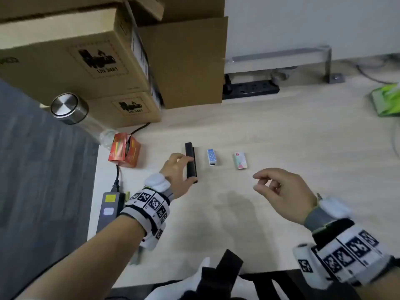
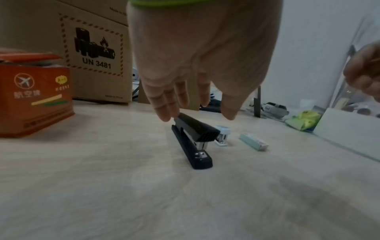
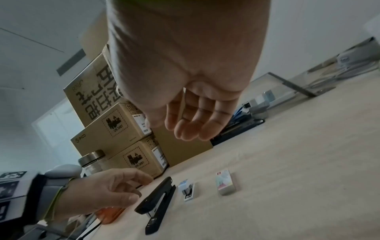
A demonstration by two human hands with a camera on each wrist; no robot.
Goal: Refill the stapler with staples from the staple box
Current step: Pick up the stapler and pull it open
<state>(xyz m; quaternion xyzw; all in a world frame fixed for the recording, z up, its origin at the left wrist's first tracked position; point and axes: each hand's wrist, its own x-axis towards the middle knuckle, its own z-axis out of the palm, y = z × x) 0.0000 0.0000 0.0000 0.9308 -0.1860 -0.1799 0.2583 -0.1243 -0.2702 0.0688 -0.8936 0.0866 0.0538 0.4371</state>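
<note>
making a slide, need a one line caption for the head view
Left hand reaches onto the black stapler while the right hand hovers near the staple box.

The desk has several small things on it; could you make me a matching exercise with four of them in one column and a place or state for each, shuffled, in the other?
Things:
1. black stapler
2. staple box
3. orange box
4. metal-lidded jar

Places or states:
A. stands at the desk's left edge by the cardboard boxes
B. lies rightmost in the row of three small items
C. the left hand reaches round it
D. sits left of the stapler with its top open

Pairs: 1-C, 2-B, 3-D, 4-A
</note>
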